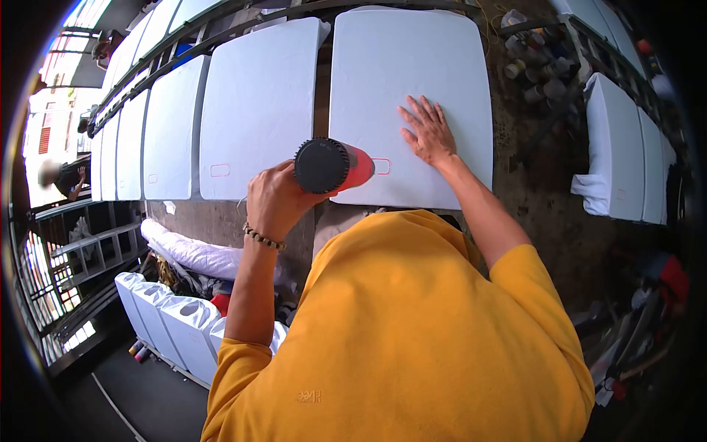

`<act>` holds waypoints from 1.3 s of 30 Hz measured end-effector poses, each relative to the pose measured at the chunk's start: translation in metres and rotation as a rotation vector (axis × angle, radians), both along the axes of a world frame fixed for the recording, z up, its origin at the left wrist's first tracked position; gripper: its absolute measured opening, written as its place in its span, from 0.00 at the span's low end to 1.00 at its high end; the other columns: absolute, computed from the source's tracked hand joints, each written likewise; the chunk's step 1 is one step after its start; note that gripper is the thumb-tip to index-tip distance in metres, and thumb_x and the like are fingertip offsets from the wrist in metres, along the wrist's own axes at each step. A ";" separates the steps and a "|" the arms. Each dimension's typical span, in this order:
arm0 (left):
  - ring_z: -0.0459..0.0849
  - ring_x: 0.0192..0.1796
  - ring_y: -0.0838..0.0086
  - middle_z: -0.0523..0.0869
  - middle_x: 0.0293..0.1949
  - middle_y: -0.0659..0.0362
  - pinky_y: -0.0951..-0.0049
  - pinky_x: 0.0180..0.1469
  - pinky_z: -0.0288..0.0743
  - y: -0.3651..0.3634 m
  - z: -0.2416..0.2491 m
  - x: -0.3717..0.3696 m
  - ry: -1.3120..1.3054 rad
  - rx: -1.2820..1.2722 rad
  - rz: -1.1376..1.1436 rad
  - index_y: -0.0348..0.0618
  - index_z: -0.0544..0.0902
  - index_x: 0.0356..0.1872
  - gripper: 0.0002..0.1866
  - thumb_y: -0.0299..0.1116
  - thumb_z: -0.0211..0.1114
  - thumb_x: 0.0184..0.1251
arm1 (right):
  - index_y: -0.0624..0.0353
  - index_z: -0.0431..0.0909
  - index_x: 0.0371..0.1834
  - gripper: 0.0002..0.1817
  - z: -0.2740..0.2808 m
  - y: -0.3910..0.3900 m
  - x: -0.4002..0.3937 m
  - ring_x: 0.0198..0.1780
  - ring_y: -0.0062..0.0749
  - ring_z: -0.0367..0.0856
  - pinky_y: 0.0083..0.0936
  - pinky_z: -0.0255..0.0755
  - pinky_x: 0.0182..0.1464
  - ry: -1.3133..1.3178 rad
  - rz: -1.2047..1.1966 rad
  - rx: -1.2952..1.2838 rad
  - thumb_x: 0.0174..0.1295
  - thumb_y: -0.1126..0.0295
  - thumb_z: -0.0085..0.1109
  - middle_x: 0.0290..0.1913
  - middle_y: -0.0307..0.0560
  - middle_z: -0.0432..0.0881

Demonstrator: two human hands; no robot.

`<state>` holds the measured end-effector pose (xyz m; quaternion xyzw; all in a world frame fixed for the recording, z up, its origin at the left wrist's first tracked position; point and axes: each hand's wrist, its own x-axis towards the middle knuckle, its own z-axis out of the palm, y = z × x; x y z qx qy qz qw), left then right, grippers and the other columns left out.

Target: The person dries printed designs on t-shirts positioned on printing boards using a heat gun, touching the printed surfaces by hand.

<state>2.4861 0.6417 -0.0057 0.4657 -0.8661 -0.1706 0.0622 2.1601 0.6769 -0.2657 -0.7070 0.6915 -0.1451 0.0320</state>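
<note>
In my left hand [276, 195] is a red hair dryer [359, 166] with a black ribbed round end facing up; a beaded bracelet circles that wrist. The dryer's far end points at the lower part of a white cloth-covered panel [398, 66], close to a small red rectangular outline [382, 167]. My fingers wrap its handle, which is mostly hidden. On the same panel my right hand [428, 135] lies palm down with its fingers spread, above and right of the outline.
More white panels [258, 96] stand in a row to the left, some with similar outlines. Others [618, 140] are at the right, near a pile of pots [541, 70]. A rolled white cloth [195, 247] lies at lower left. Another person [70, 177] is at far left.
</note>
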 end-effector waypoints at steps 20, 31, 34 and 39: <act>0.91 0.35 0.58 0.92 0.33 0.60 0.56 0.39 0.84 -0.003 -0.008 -0.053 0.066 0.036 -0.125 0.49 0.92 0.36 0.20 0.52 0.85 0.53 | 0.43 0.79 0.77 0.26 0.002 -0.003 -0.009 0.88 0.45 0.56 0.51 0.44 0.89 -0.229 0.000 0.007 0.84 0.50 0.44 0.85 0.41 0.68; 0.94 0.35 0.56 0.94 0.33 0.54 0.58 0.37 0.86 -0.004 0.005 0.010 0.018 -0.001 0.007 0.46 0.94 0.39 0.21 0.48 0.88 0.49 | 0.36 0.56 0.90 0.38 0.001 -0.001 0.011 0.91 0.50 0.43 0.57 0.33 0.90 0.033 -0.036 0.048 0.81 0.41 0.45 0.92 0.42 0.50; 0.94 0.35 0.55 0.94 0.34 0.55 0.57 0.37 0.86 -0.015 0.006 0.026 -0.050 -0.037 0.017 0.47 0.94 0.38 0.22 0.51 0.86 0.51 | 0.37 0.56 0.91 0.38 0.000 -0.003 0.011 0.92 0.50 0.42 0.57 0.32 0.90 0.035 -0.036 0.049 0.81 0.39 0.43 0.92 0.44 0.49; 0.93 0.35 0.53 0.94 0.34 0.54 0.56 0.36 0.86 -0.025 -0.003 0.019 0.025 -0.015 0.007 0.46 0.93 0.37 0.22 0.53 0.85 0.53 | 0.37 0.58 0.90 0.37 0.000 -0.001 0.012 0.91 0.51 0.45 0.57 0.35 0.90 -0.012 -0.042 0.002 0.81 0.40 0.45 0.91 0.43 0.52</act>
